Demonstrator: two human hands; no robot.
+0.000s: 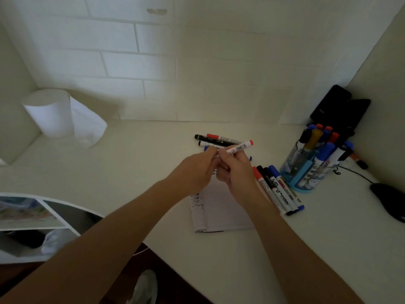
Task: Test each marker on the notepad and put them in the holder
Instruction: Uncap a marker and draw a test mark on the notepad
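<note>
head | left hand (197, 170) and right hand (235, 172) fingers grip red marker (240, 147) over notepad (219, 212) | holder (303, 172) at 3 o'clock well filled | pile (219, 139) at 12, row (278, 190) at 4 o'clock likely untested

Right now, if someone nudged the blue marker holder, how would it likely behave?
The holder is crowded with tall markers leaning past its rim, so it is probably top-heavy and could tip. Its flared blue base may steady it somewhat. The clear walls look like rigid plastic, so it should slide rather than flex.

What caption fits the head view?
Left hand and right hand hold a red-ended marker over the notepad, blue holder nearby.
</note>
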